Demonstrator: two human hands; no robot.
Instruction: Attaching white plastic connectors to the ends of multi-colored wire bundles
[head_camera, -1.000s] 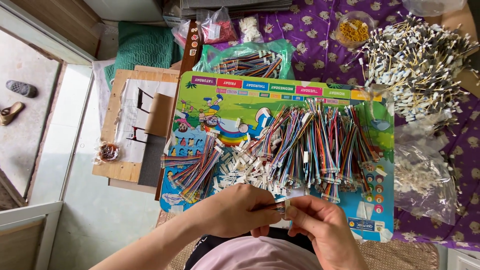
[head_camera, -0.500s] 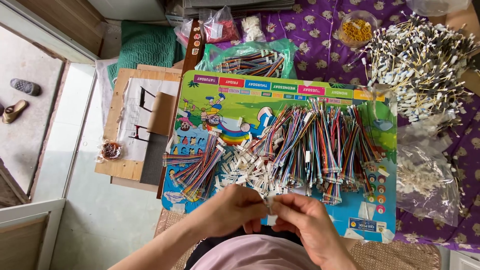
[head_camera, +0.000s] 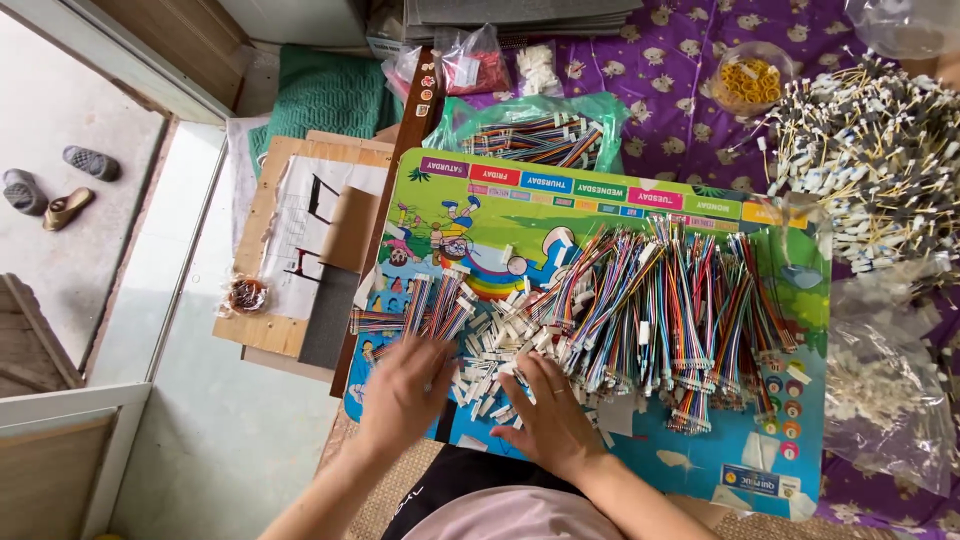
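Bundles of multicoloured wires (head_camera: 660, 310) with small white connectors (head_camera: 500, 345) are lying fanned across a bright children's board (head_camera: 560, 200). The connector ends are crowding toward the board's near edge.

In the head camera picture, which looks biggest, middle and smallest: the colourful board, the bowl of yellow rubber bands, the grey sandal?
1. Colourful board, by far.
2. Bowl of yellow rubber bands.
3. Grey sandal; it lies farther away on the floor, so the last two are unsure.

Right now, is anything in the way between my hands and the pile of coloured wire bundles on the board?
Nothing visible. The left hand and right hand already rest on the white connector ends of the wire bundles, spread on the colourful board.
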